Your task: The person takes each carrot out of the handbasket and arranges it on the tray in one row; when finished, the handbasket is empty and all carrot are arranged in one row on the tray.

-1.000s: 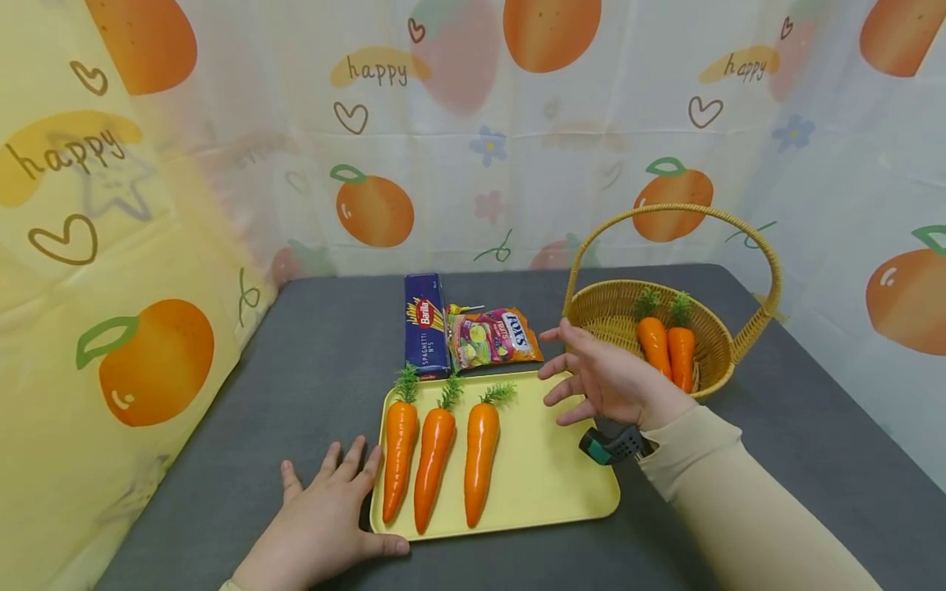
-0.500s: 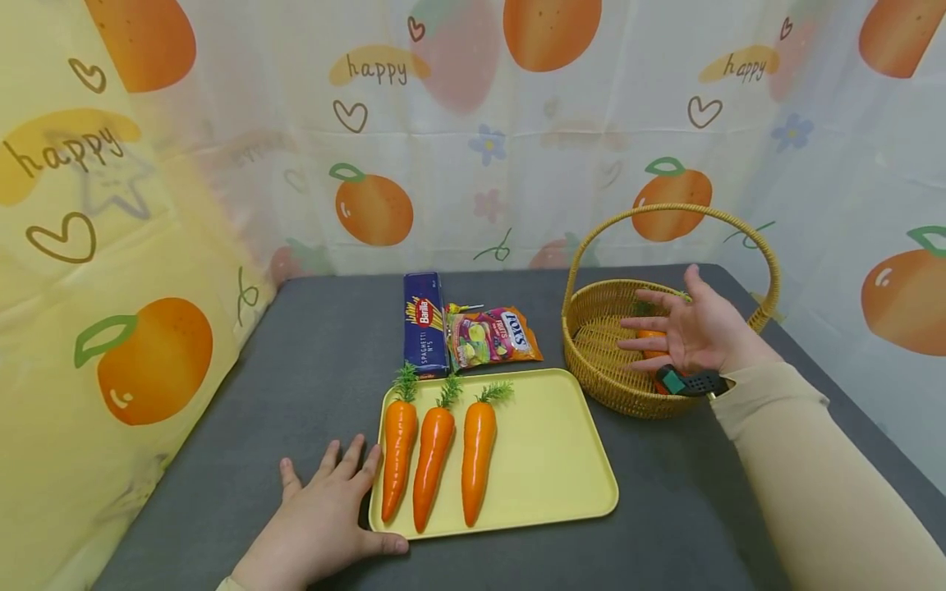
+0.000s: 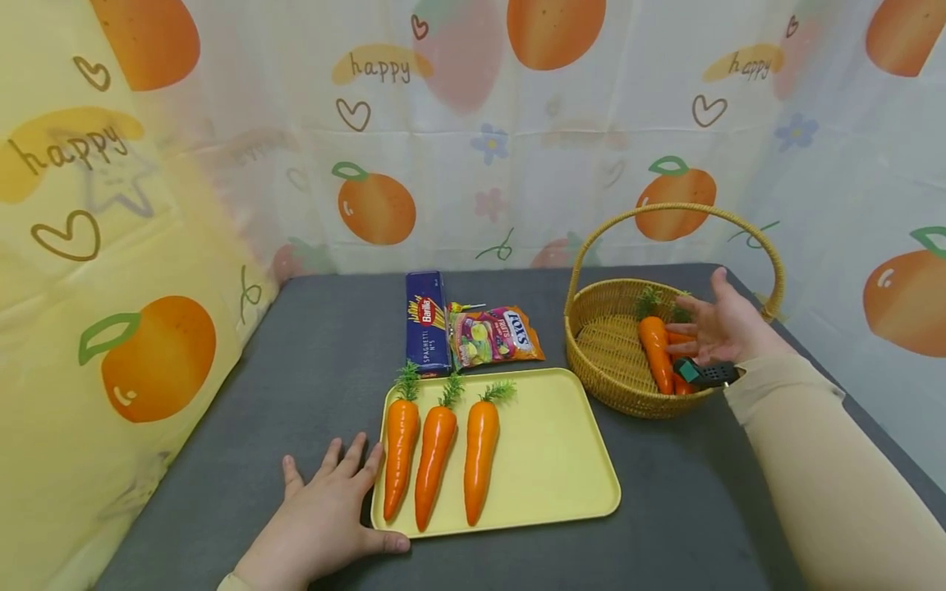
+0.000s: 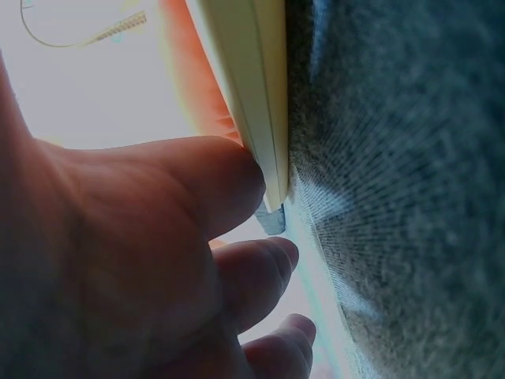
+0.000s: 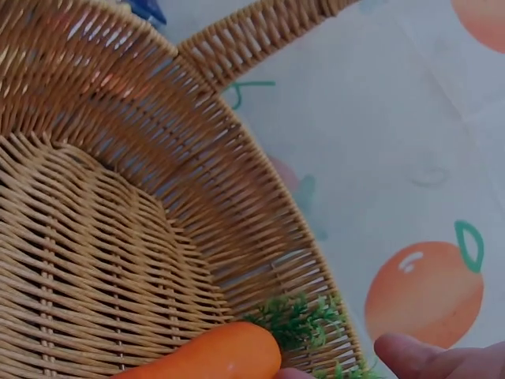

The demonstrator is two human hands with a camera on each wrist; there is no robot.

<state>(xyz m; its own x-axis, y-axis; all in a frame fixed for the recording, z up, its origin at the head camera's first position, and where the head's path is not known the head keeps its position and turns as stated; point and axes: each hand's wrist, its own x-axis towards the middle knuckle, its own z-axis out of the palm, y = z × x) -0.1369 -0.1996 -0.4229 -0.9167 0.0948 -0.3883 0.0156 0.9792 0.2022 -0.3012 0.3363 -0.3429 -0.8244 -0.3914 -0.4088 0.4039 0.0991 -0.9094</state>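
Three carrots with green tops lie side by side on the left half of a yellow tray point(image 3: 547, 460); the rightmost is one carrot point(image 3: 482, 460). My left hand point(image 3: 321, 517) rests at the tray's left edge, fingers spread, thumb by the near corner. Over the right side of the wicker basket point(image 3: 613, 386) is my right hand point(image 3: 720, 328), fingers extended, holding nothing visible. Two carrots are in the basket: one carrot point(image 3: 654, 353) shows well, the other is partly behind the hand. In the right wrist view, an orange carrot point(image 5: 221, 355) lies against the basket wall beside the fingers.
Behind the tray lie a blue spaghetti box point(image 3: 427, 328), a candy bag point(image 3: 495, 336) and a lollipop point(image 3: 458, 308). The basket's tall handle point(image 3: 668, 207) arches over it. A printed curtain point(image 3: 458, 164) hangs behind the grey table point(image 3: 318, 353).
My right hand has moved from above the tray's right side to the right, over the basket's right part. My left hand stays at the tray's edge.
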